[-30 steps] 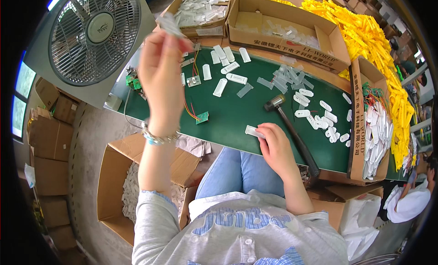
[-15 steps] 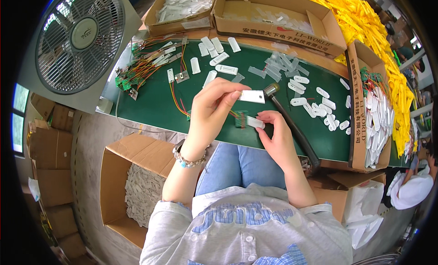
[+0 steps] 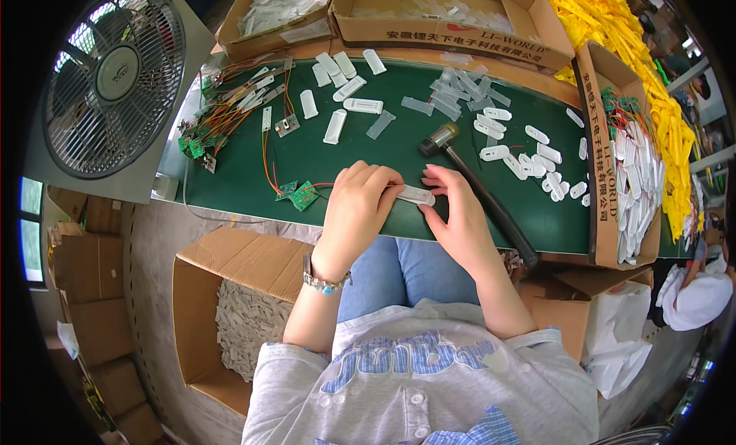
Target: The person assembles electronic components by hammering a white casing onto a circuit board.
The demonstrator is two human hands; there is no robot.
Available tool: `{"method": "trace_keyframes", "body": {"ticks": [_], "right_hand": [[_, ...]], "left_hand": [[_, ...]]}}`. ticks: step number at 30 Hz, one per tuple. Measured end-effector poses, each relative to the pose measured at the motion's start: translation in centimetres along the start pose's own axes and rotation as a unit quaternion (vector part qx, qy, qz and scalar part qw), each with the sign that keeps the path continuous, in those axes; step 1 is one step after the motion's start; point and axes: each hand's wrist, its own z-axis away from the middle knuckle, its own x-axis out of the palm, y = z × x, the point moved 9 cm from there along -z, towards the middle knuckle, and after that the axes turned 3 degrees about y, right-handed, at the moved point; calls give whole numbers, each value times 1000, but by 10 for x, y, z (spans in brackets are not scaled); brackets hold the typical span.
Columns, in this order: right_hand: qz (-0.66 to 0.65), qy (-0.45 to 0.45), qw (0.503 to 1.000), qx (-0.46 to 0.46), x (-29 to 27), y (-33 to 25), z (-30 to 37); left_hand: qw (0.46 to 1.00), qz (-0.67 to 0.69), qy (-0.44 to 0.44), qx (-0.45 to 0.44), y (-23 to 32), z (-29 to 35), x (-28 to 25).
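Close to the near edge of the green table, my left hand (image 3: 359,203) pinches one end of a small white plastic housing (image 3: 415,195). My right hand (image 3: 458,209) curves around the other end, its thumb and fingers touching it. A thin red wire runs from under my left hand to a green circuit board (image 3: 304,196) lying just left of it. The white strip seen earlier in my left hand cannot be made out now. Beyond my right hand lies a mallet (image 3: 481,186) with a black handle, its head toward the table's middle.
Wired circuit boards (image 3: 201,142) lie tangled at the left near a fan (image 3: 115,81). Several white housings (image 3: 335,127), clear plastic strips (image 3: 458,92) and closed white pieces (image 3: 537,163) are spread across the table (image 3: 322,157). Cardboard boxes (image 3: 460,37) line the back; another (image 3: 602,150) stands right.
My left hand has come down from above and brought its end of the work to the housing in my right hand. The green circuit board now lies left of my hands.
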Motion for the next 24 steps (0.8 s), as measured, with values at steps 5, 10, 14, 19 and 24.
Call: {"method": "trace_keyframes", "body": {"ticks": [5, 10, 14, 19, 24], "right_hand": [[73, -11, 996, -49, 2, -7, 2], [94, -31, 993, -63, 7, -9, 3], [115, -33, 990, -77, 8, -12, 4], [127, -37, 988, -80, 10, -14, 4], [124, -34, 988, -81, 9, -15, 4]], "left_hand": [[1000, -4, 3, -5, -5, 2, 3], [998, 24, 12, -50, -11, 6, 4], [998, -1, 3, -61, -17, 7, -9], [999, -42, -8, -14, -10, 6, -21], [999, -42, 0, -33, -13, 8, -20]]}}
